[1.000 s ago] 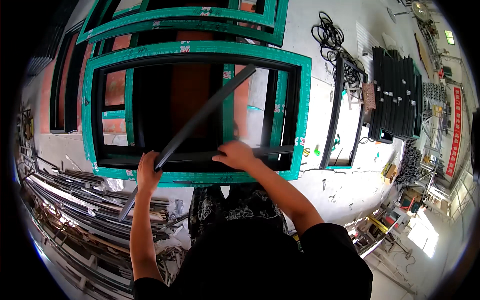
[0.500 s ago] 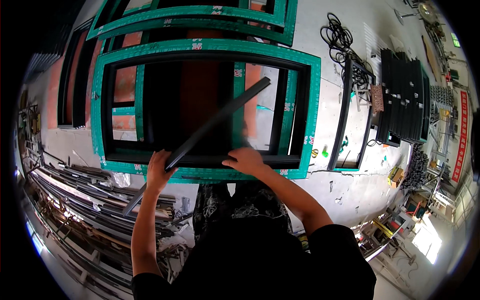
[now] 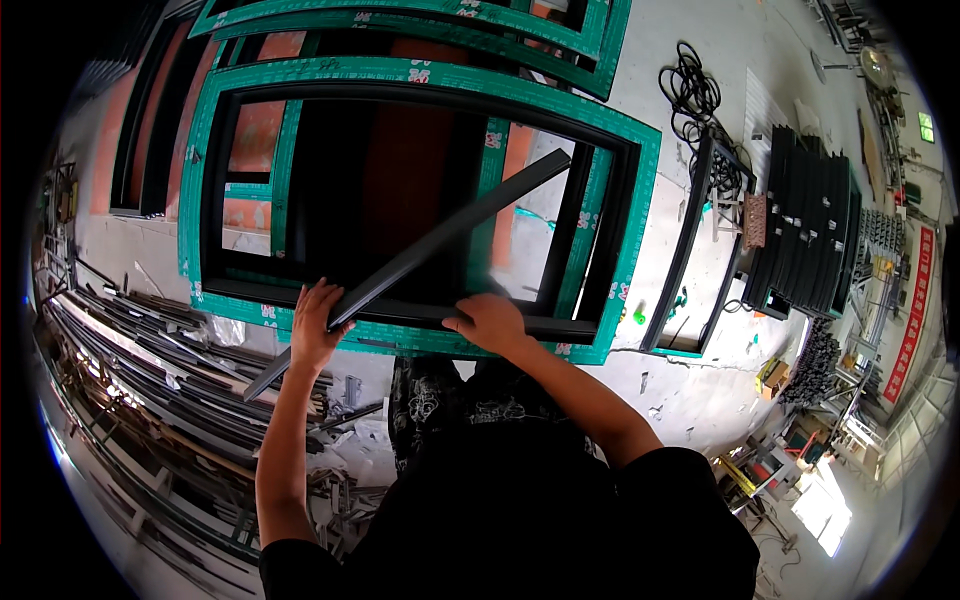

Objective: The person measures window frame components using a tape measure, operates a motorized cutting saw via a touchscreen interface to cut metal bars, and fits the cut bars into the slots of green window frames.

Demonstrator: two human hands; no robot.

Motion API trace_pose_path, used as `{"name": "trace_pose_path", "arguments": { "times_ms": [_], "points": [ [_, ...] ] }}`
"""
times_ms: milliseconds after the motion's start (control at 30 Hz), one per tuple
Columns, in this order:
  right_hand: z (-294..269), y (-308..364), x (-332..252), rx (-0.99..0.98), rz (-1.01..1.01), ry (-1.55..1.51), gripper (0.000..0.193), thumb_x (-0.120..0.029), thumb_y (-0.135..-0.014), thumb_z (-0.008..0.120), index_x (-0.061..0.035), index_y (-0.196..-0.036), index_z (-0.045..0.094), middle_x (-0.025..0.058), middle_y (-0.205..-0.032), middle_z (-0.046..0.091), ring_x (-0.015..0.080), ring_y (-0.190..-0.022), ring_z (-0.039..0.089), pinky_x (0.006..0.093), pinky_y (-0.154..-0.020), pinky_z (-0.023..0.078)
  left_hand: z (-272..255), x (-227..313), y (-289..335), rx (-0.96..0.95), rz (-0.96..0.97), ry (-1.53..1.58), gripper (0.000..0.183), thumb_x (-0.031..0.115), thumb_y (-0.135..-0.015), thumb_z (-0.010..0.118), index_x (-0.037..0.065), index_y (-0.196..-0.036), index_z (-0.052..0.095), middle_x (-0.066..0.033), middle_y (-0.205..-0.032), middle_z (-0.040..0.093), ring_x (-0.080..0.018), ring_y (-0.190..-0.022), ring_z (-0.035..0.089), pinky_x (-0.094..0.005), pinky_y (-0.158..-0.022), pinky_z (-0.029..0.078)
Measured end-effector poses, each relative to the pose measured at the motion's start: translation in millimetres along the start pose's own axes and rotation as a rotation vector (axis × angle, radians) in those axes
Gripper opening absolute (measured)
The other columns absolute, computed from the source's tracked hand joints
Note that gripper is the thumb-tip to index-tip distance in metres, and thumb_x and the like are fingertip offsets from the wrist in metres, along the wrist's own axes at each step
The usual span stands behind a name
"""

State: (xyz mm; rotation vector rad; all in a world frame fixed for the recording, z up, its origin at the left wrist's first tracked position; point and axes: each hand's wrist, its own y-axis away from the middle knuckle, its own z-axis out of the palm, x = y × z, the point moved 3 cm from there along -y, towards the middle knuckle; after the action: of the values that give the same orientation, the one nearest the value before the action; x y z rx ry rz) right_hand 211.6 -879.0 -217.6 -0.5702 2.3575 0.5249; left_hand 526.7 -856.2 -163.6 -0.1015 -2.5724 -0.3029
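Note:
A dark grey metal profile strip lies slantwise over the near part of a rectangular window frame, which is black inside with green protective film on its faces. Its far end reaches over the frame's right opening, and its near end sticks out past the near left edge. My left hand is closed round the strip near its lower end, above the frame's near rail. Further right, my right hand grips that same near rail, thumb pointing left and the other fingers partly hidden over the inner edge.
More green-filmed frames stand beyond this one. At the left lie many loose metal bars on the floor. To the right are a narrow black frame, a coil of black cable and a stack of dark profiles.
The strip's far end has shifted slightly right over the opening. Both hands keep their holds, and the whole view has turned a little.

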Motion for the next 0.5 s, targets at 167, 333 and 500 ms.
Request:
{"name": "trace_pose_path", "arguments": {
  "times_ms": [167,333,500],
  "points": [
    [5,-3,2,-0.269,0.163,-0.118,0.044,-0.05,-0.088,0.059,-0.0066,-0.093,0.068,0.0119,-0.081,0.061,0.0323,-0.076,0.06,0.0465,-0.065,0.047,0,-5,2,0.018,-0.02,0.035,0.056,0.025,-0.069,0.079,0.005,-0.119,0.061,-0.0098,-0.121,0.059,-0.0322,-0.127,0.047,-0.0484,-0.114,0.027],
    [-12,-1,17,-0.253,0.032,-0.23,0.038,-0.04,-0.091,0.058,-0.006,-0.103,0.069,0.0143,-0.091,0.064,0.033,-0.088,0.062,0.0449,-0.075,0.049,-3,-2,1,0.009,-0.037,0.042,0.058,0.021,-0.065,0.081,0.005,-0.117,0.062,-0.0098,-0.122,0.059,-0.0315,-0.128,0.046,-0.0487,-0.114,0.027],
    [-82,43,109,-0.727,0.255,-0.232,0.033,-0.035,-0.091,0.061,-0.008,-0.109,0.067,0.0163,-0.093,0.068,0.0306,-0.088,0.065,0.0395,-0.076,0.049,2,-7,5,0.022,-0.051,0.064,0.058,0.017,-0.064,0.081,0.006,-0.118,0.061,-0.0107,-0.123,0.059,-0.0316,-0.129,0.045,-0.0503,-0.114,0.026]
  ]
}}
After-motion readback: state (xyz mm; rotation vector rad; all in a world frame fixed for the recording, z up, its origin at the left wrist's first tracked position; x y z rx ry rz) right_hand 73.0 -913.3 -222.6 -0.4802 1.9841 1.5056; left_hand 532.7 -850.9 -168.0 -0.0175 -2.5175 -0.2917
